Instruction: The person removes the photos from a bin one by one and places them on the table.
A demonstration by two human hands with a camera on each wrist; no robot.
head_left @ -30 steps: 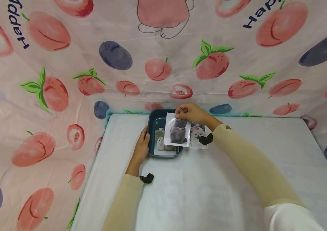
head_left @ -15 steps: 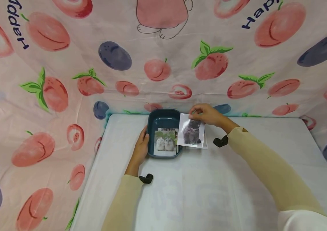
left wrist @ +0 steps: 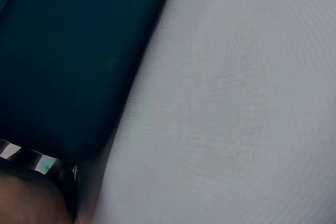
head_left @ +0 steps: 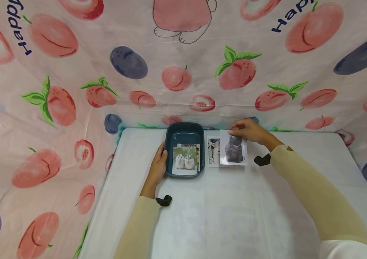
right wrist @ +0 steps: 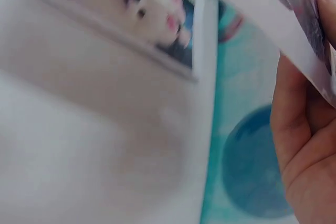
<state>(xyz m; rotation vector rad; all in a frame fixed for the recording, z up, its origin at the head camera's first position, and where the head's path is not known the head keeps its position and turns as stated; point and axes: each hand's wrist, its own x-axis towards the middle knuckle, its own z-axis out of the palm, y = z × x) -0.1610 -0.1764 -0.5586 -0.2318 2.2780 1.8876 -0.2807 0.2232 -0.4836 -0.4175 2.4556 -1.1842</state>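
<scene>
My right hand [head_left: 249, 130] pinches the top edge of a photo card [head_left: 234, 149] showing a grey cat. In the right wrist view this card [right wrist: 262, 17] hangs above the white tabletop, thumb on one face and fingers behind it. Partly under it in the head view lies a photo card of a white dog [head_left: 213, 153], seen also as a dog card [right wrist: 152, 14] in the right wrist view. My left hand [head_left: 158, 165] holds the left side of a dark blue tray [head_left: 185, 126]. The tray's outer wall [left wrist: 79, 66] fills much of the left wrist view.
Inside the tray lies a photo card of two white rabbit-like animals [head_left: 185, 162], on top of at least one more card. A fruit-printed cloth [head_left: 177, 54] hangs behind the white table [head_left: 235, 216], right at its back edge.
My right hand has carried the grey cat card rightward, from over the tray to over the dog card's right part. The tray's rabbit-like animals card is uncovered. The left hand stays put.
</scene>
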